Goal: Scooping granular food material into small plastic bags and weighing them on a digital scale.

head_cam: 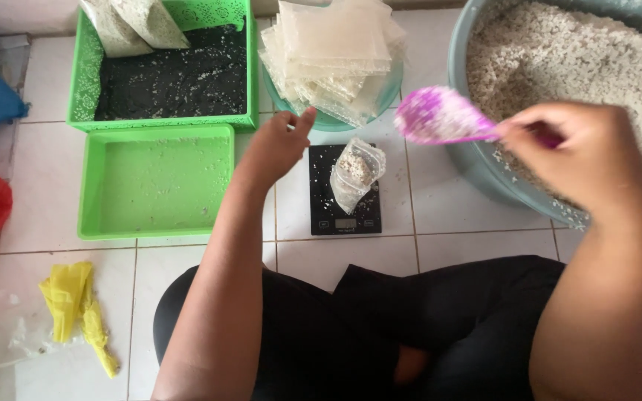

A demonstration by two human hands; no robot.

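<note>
Two filled bags [134, 26] already in far green basket [250, 67]; one small bag [356, 174] part-full on scale [345, 215]. Right hand [577, 152] gripping pink scoop [440, 116]; left hand [276, 145] loosely curled, empty.

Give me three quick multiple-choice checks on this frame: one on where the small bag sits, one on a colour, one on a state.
1. Where does the small clear bag sit?
A. on the black scale
B. in the green tray
C. in the grey tub

2. What colour is the scoop in the right hand?
A. yellow
B. pink-purple
C. green

3. What state is the small clear bag in?
A. flat and empty
B. partly filled with white grains
C. knotted shut and lying in the basket

Answers: 1 A, the bag stands on the scale's platform, in front of the bowl of empty bags. 2 B, the scoop's bowl is pink-purple. 3 B, pale grains show through the plastic; the left hand hovers beside it.
</note>
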